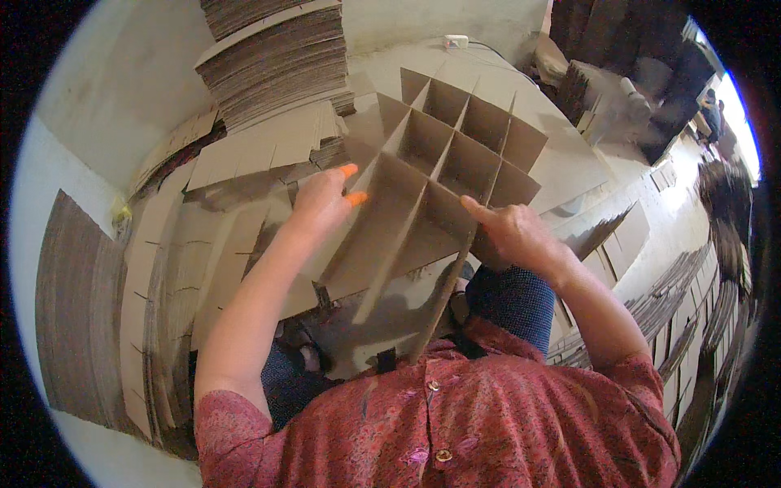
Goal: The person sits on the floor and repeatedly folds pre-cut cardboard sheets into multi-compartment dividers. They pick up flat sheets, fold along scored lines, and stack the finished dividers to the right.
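Note:
A brown cardboard divider grid of interlocked strips stands in front of me, its cells open upward. Long strips run from it toward my chest. My left hand, with orange covers on two fingertips, is at the grid's left side. Those fingertips are apart, close to the outer left strip, and nothing shows between them. My right hand is closed on the grid's near right part, one finger laid along a strip's top edge. Its other fingers are partly hidden.
Tall stacks of flat cardboard rise at the back left, with a slotted pile before them. More cardboard stacks line the left. Slotted strips lie at the right. A white plug with a cable lies behind the grid.

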`<action>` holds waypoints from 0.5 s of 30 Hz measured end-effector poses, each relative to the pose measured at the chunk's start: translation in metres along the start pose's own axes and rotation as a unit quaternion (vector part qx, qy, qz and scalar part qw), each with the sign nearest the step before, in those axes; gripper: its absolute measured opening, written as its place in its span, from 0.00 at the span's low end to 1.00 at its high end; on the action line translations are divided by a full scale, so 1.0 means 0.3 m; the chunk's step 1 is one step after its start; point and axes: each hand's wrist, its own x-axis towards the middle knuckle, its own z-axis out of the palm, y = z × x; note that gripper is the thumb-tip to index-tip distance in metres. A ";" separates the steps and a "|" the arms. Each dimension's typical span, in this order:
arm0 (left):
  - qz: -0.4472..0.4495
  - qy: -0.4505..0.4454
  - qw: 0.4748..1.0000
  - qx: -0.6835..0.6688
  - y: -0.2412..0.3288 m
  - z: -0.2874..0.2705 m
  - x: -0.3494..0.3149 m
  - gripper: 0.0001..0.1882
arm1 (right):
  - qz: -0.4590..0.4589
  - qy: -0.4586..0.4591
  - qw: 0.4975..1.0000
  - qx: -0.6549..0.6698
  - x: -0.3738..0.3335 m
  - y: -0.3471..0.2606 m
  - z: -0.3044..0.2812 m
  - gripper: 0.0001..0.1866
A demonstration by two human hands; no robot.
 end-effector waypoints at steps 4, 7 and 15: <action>0.062 0.024 0.985 -0.156 -0.071 0.075 0.089 0.27 | 0.037 0.034 0.998 0.024 0.020 0.016 0.017 0.27; 0.004 0.060 0.985 -0.159 -0.085 0.044 0.079 0.28 | 0.023 0.091 0.994 0.049 0.008 0.083 0.036 0.24; -0.019 0.284 0.944 0.164 -0.422 0.035 0.144 0.26 | -0.012 0.155 0.987 0.032 0.129 0.140 0.092 0.25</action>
